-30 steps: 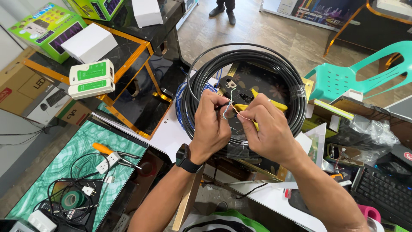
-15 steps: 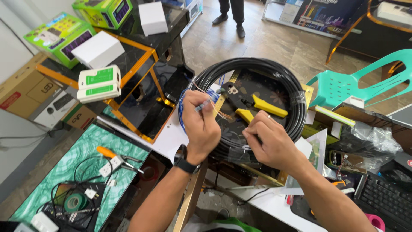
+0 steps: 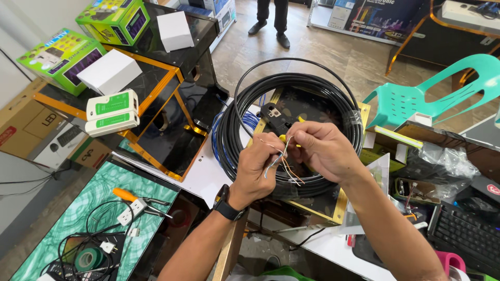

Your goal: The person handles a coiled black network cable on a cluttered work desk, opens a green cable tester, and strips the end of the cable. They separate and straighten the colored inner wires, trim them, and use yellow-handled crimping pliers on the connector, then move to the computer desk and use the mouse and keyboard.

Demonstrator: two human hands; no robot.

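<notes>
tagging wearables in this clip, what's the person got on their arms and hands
Both forearms are bare, with no sleeves in view and no gloves. The left hand has a dark watch with a black strap on its wrist, the only thing worn that shows. The right hand and its wrist carry nothing; I can make out no rings on either hand.
</notes>
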